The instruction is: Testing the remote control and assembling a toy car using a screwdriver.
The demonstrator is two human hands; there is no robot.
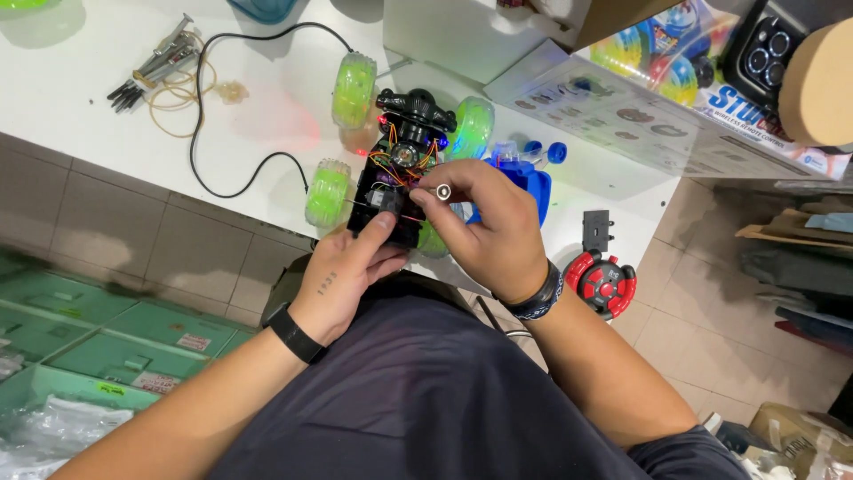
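An opened black toy car [404,151] with green translucent wheels and exposed coloured wires lies on the white table [80,89] near its front edge. My left hand [351,267] grips the car's near end from below, thumb on the black chassis. My right hand [484,227] pinches a small silver cylindrical part [442,192] over the wiring, right next to the car's middle. Red and green lights glow inside the car body.
A black cable [200,133] loops across the table beside screws, bits and rubber bands [164,67]. A blue toy part [531,173] lies behind my right hand. A red and black remote [604,283] sits at the table corner. A colourful toy box [657,80] stands at the back right. Green bins [80,347] sit on the floor at left.
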